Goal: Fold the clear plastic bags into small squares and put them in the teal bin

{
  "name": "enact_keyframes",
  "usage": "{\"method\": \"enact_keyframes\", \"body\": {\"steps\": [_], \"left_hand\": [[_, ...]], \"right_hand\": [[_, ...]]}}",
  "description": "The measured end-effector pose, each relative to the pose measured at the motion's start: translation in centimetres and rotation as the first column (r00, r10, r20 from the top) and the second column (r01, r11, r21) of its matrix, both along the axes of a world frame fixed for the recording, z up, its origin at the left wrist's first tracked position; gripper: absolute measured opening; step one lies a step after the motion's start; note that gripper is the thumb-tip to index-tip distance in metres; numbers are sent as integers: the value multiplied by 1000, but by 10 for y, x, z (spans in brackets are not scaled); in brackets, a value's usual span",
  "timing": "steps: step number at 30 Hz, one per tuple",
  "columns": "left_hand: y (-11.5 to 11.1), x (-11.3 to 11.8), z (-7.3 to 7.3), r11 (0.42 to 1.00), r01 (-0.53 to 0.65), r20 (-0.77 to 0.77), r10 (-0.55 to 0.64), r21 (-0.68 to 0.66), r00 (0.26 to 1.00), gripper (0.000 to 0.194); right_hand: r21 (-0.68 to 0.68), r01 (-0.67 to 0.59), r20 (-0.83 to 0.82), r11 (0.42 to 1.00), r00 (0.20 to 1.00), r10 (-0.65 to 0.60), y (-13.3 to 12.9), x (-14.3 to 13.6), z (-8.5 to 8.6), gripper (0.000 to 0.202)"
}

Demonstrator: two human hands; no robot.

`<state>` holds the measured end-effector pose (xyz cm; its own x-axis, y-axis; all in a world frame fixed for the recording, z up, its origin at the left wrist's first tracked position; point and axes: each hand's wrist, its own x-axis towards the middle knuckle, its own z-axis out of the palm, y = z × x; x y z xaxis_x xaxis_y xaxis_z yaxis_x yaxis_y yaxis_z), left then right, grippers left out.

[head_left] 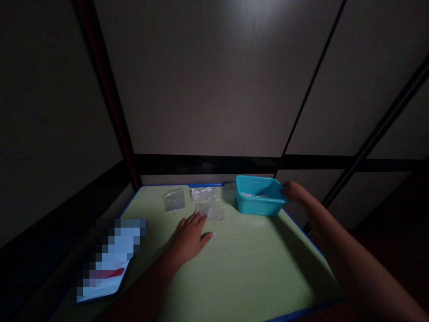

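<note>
My left hand (pixel 190 236) lies over the table with its fingers apart, the fingertips at the near edge of a clear plastic bag (pixel 215 213). Behind that bag is a second, crinkled clear bag (pixel 204 194). A third flat plastic bag (pixel 174 199) lies farther left. On the right, my right hand (pixel 293 191) is closed on the right rim of a turquoise plastic basket (pixel 259 207). Something pale and thin, perhaps more plastic, lies inside the basket. The fingers on the basket's rim are partly hidden.
The light green table (pixel 234 273) has a blue edge. A device with a lit screen (pixel 114 264), partly pixelated, is at the left. Panelled cupboard doors (pixel 208 89) stand right behind the table, and a dark red post (pixel 107 89) rises at the back left.
</note>
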<state>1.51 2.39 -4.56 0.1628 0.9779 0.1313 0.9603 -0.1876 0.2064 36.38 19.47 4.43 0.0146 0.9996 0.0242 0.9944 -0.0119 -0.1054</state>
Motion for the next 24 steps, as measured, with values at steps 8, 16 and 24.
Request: {"method": "enact_keyframes", "body": {"steps": [8,16,24], "left_hand": [[-16,11,27,991,-129,-2,129,40,992,29],[-18,11,24,991,-104,55,100,83,993,29],[-28,17,27,993,86,113,-76,-81,991,32]], "right_hand": [[37,48,18,998,999,-49,9,-31,6,35],[571,-465,307,677,885,349,-78,-169,23,32],[-140,-563,38,814,819,573,-60,-261,-42,54]]}}
